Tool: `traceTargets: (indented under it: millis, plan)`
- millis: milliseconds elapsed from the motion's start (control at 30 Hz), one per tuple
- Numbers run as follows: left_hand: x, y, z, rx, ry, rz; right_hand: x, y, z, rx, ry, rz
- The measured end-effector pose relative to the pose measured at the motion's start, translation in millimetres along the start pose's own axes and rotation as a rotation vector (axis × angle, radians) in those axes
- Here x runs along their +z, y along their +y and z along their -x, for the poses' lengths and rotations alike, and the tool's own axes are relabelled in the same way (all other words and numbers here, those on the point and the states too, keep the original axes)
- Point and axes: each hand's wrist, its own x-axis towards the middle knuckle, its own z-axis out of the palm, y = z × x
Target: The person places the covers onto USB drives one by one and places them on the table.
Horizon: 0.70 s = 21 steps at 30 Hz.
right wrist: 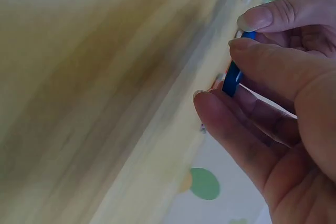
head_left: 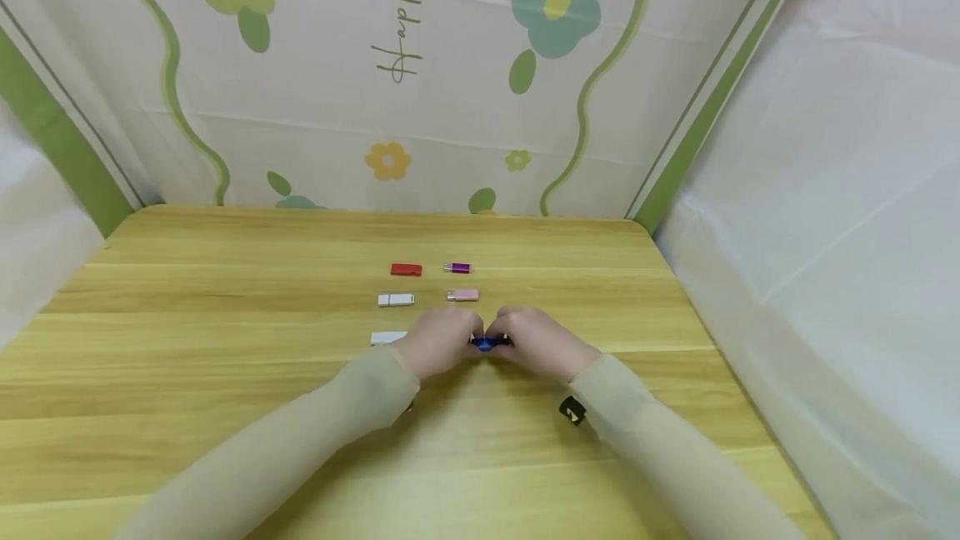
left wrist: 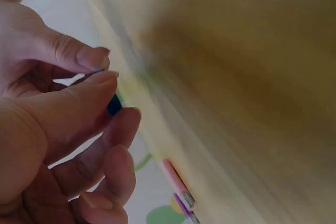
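A small blue USB stick (right wrist: 232, 77) is held between my two hands, just above the table in the head view. My left hand (head_left: 444, 340) pinches its left end, and my right hand (head_left: 537, 342) pinches the other. The thumbs of both hands meet close together over it in the wrist views. Fingers cover most of the blue stick; only a short dark blue part (left wrist: 114, 104) shows in the left wrist view. Beside my left hand lies a white USB stick (head_left: 387, 338), partly hidden by that hand.
Beyond my hands lie a pink USB stick (head_left: 462, 295), a purple one (head_left: 458, 268), a red one (head_left: 407, 270) and another white one (head_left: 396, 300). They rest on the wooden table (head_left: 225, 298). A flowered cloth (head_left: 450, 107) hangs behind the table's far edge.
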Motion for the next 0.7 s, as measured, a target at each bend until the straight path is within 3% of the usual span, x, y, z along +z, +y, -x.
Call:
traceTargets:
  millis: [233, 533, 700]
  plan:
    - [0.7, -7.8, -13.0, -0.066, -0.04, -0.033, 4, 10, -18.4, 0.07, -0.075, -0.021]
    - [-0.5, -11.0, -13.3, -0.07, 0.01, -0.113, 5, 7, -37.6, 0.155, -0.121, -0.066]
    - [-1.0, -4.4, -15.7, -0.069, -0.003, -0.189, 11, 5, -42.3, 0.188, -0.102, -0.036]
